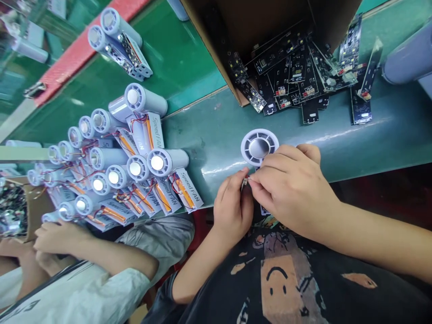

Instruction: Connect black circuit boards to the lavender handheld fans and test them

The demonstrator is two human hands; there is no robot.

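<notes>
My left hand [232,209] is closed in a pinch, with a small pale connector-like piece [245,181] between thumb and index finger. Right beside it, my right hand [293,186] has its thumb and fingertips pressed together; what they grip is hidden. Just beyond the fingers is a lavender handheld fan [258,147], its round, slotted end with a silver centre facing up. My right hand partly covers its rim. Part of a dark circuit board [263,210] shows below, between the hands; how it joins the fan cannot be seen.
A cardboard box [216,49] on its side spills circuit boards [297,74] onto the green bench [216,130]. Rows of lavender fans [172,162] with wired "Speed FAN" handles stand left. At lower left, a co-worker's hand [64,238] rests near them. Another lavender cylinder [410,56] lies right.
</notes>
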